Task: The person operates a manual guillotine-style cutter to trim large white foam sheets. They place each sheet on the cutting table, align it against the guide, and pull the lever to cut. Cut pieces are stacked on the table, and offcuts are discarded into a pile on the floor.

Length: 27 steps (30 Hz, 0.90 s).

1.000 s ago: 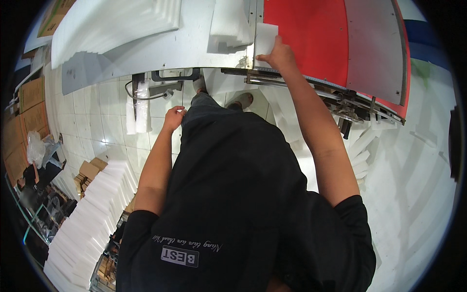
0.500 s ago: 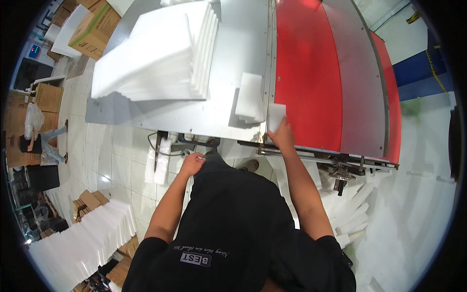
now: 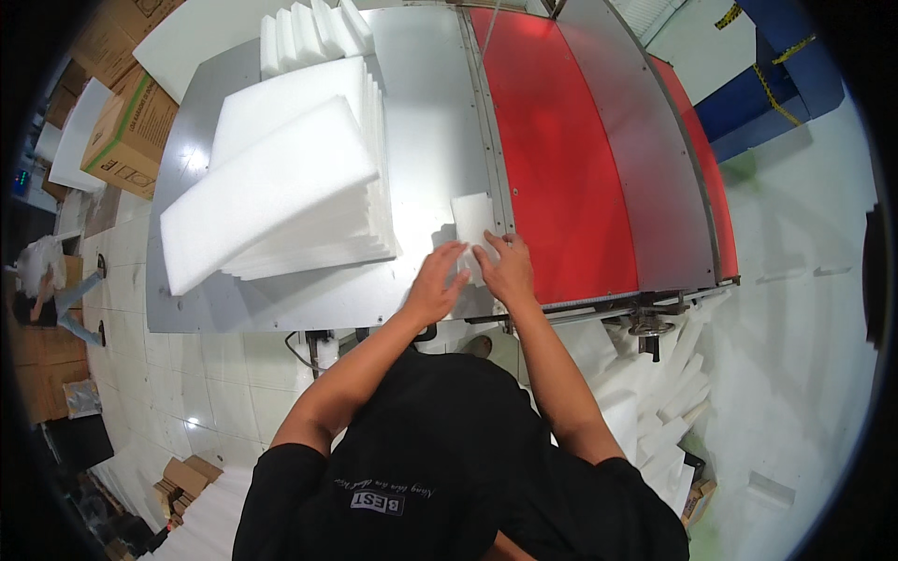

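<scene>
head view: i see the left hand (image 3: 436, 285), fingers parted, beside white foam strips (image 3: 473, 211) on the grey table (image 3: 426, 122); whether the right hand (image 3: 508, 269) grips them i can't tell; uneven pushing could skew them.

Bright glare on the grey tabletop (image 3: 426, 140)

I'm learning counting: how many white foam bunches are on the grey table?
3: a big stack at left, a row behind it, a small bunch by the left hand and right hand. Others may be hidden.
</scene>
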Each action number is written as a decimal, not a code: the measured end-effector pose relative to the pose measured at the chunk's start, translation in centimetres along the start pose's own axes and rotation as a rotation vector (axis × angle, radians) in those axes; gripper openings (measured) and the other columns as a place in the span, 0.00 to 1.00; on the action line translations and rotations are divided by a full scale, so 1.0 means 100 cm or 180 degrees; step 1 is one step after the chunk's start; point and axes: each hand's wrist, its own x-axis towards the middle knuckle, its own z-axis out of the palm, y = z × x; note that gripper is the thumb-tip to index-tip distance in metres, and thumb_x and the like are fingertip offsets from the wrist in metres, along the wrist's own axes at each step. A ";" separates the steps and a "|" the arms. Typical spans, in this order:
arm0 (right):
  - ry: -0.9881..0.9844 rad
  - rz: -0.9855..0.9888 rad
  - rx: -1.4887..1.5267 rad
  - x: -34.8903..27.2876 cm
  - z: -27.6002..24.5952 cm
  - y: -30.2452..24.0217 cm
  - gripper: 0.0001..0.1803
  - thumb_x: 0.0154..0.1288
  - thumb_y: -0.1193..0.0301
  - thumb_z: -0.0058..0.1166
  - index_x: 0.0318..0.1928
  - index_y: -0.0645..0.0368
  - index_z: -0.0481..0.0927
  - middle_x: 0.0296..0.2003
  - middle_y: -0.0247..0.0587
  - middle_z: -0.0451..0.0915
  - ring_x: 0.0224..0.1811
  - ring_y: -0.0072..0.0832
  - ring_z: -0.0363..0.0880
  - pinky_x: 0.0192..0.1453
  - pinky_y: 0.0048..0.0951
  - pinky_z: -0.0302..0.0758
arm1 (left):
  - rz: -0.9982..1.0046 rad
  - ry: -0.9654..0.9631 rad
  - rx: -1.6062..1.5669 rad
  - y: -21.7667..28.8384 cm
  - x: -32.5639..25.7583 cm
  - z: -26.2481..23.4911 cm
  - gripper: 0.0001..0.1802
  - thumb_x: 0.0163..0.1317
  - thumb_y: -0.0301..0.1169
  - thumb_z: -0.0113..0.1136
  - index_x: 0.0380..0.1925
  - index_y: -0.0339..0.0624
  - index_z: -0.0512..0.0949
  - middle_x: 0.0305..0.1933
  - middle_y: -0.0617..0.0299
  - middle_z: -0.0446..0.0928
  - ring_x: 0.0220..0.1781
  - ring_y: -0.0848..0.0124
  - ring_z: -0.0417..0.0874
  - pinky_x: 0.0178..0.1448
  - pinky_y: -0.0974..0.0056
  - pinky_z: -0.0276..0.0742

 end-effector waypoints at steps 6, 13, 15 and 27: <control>-0.0431 -0.0439 0.0639 0.009 0.009 0.028 0.21 0.71 0.58 0.58 0.61 0.46 0.83 0.65 0.61 0.73 0.68 0.51 0.72 0.71 0.44 0.69 | 0.0249 -0.0902 0.1008 -0.014 0.007 -0.015 0.28 0.72 0.46 0.57 0.65 0.42 0.72 0.75 0.49 0.65 0.76 0.47 0.64 0.78 0.46 0.59; 0.0125 0.0915 0.0696 0.011 0.033 0.063 0.43 0.61 0.48 0.66 0.67 0.66 0.73 0.64 0.62 0.74 0.68 0.47 0.73 0.69 0.43 0.71 | -0.0618 -0.0766 0.0116 -0.077 -0.045 -0.032 0.33 0.70 0.50 0.59 0.66 0.39 0.71 0.70 0.46 0.71 0.73 0.45 0.68 0.76 0.48 0.63; -0.0122 0.1061 0.0262 0.004 0.051 0.091 0.51 0.57 0.45 0.69 0.68 0.72 0.69 0.63 0.64 0.75 0.67 0.48 0.75 0.67 0.43 0.72 | -0.0934 -0.0952 -0.0171 -0.094 -0.050 -0.019 0.36 0.69 0.47 0.62 0.68 0.35 0.67 0.70 0.41 0.69 0.74 0.47 0.68 0.74 0.50 0.68; 0.0020 0.0952 0.0046 -0.020 0.061 0.017 0.50 0.55 0.45 0.69 0.66 0.72 0.71 0.55 0.64 0.79 0.54 0.53 0.81 0.62 0.45 0.76 | -0.1395 -0.0932 0.0143 -0.119 -0.045 -0.041 0.45 0.61 0.44 0.70 0.70 0.32 0.61 0.68 0.40 0.70 0.65 0.53 0.78 0.65 0.54 0.77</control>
